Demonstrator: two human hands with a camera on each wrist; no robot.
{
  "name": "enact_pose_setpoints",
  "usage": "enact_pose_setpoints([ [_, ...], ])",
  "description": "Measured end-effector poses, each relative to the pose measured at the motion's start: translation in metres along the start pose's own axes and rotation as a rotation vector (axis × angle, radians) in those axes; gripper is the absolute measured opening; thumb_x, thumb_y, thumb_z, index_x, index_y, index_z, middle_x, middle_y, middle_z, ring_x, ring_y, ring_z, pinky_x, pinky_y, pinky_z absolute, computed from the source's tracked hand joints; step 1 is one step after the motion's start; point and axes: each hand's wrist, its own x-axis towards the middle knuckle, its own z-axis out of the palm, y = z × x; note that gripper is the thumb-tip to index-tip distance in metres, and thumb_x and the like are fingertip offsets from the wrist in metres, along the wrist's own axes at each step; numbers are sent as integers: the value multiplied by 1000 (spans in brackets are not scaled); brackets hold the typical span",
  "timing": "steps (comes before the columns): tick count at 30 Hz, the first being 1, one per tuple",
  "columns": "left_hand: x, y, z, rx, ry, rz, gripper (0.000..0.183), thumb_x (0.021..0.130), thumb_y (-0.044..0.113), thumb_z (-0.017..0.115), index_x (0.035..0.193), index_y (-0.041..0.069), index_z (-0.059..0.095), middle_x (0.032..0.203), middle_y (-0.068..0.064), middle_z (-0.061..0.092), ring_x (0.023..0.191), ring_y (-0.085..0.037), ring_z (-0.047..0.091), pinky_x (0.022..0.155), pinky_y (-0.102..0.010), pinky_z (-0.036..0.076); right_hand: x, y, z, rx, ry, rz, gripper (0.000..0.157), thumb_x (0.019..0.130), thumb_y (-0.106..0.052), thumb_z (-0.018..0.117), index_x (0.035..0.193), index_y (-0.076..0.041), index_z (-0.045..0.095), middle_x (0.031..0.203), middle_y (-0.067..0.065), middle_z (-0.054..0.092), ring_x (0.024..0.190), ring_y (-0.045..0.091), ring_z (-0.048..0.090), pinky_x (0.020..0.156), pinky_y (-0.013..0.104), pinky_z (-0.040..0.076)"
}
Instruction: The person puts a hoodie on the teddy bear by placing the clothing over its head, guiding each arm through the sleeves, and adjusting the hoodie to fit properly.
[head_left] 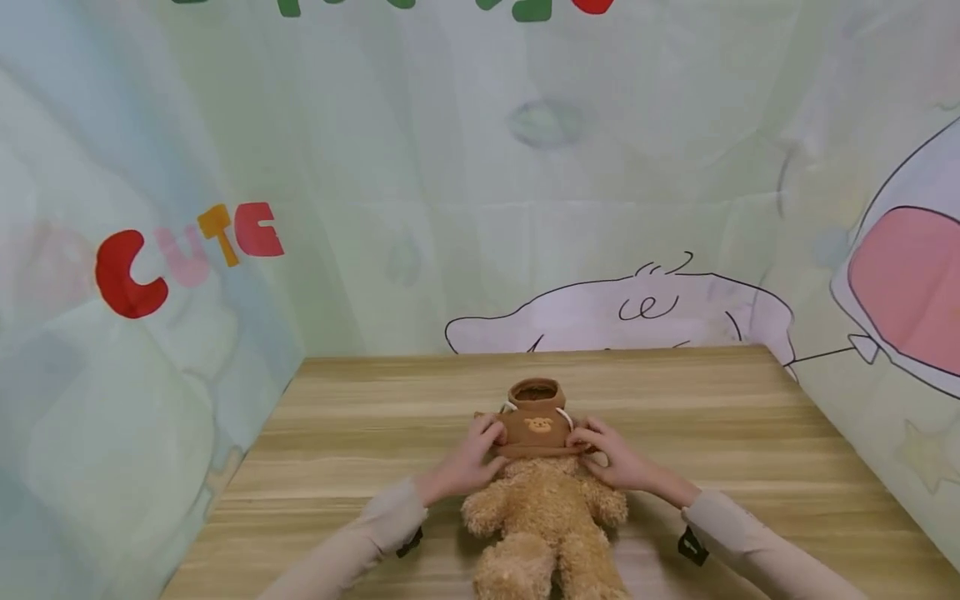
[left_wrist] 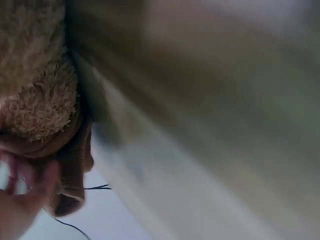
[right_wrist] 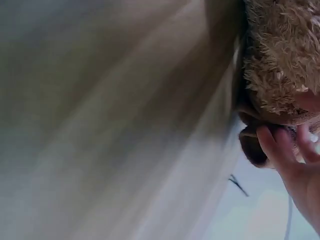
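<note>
A light-brown plush teddy bear (head_left: 543,508) lies on the table, legs toward me. Over its head is a small brown hoodie (head_left: 517,432) with a bear-face patch and white drawstrings; the round neck opening faces away from me and the head is hidden inside. My left hand (head_left: 474,457) grips the left side of the hoodie near its hem. On the opposite side my right hand (head_left: 621,460) pinches the cloth by the right sleeve. In the right wrist view, the fingers (right_wrist: 270,145) curl over the sleeve beside the fur. The left wrist view shows the hem bunched against the fur (left_wrist: 37,100).
The wood-grain table (head_left: 360,417) extends to both sides and behind the bear. A printed cloth backdrop (head_left: 420,183) with cartoon drawings and coloured letters rises along its back and sides. Dark straps (head_left: 692,546) hang at both wrists.
</note>
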Motion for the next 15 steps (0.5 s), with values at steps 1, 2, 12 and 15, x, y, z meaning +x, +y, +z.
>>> enact_pose_setpoints([
  [1, -4, -2, 0, -60, -28, -70, 20, 81, 5, 61, 85, 5, 41, 86, -10, 38, 75, -13, 33, 65, -23, 30, -2, 1, 0, 42, -16, 51, 32, 74, 9, 62, 97, -11, 52, 97, 7, 48, 85, 18, 51, 67, 22, 50],
  [2, -8, -4, 1, -96, -39, -123, 21, 80, 5, 62, 87, 3, 42, 87, -12, 41, 77, -14, 37, 64, -24, 33, -3, 1, 1, 55, -25, 98, 34, 73, 9, 63, 98, -10, 50, 98, 8, 49, 87, 20, 53, 68, 24, 51],
  [12, -3, -2, 21, -724, 43, -342, 61, 67, -26, 44, 124, -14, 29, 128, -34, 36, 119, -47, 37, 67, -31, 48, -5, 6, 20, 418, 37, 433, 41, 72, 10, 62, 104, 2, 38, 113, 23, 44, 113, 38, 46, 74, 30, 51],
  [15, 5, 3, 20, -819, 176, -355, 45, 68, -24, 47, 110, -12, 38, 122, -32, 40, 121, -45, 36, 67, -27, 46, -5, 6, 24, 604, 127, 479, 45, 72, 16, 56, 109, 6, 33, 119, 24, 39, 112, 20, 49, 69, 25, 49],
])
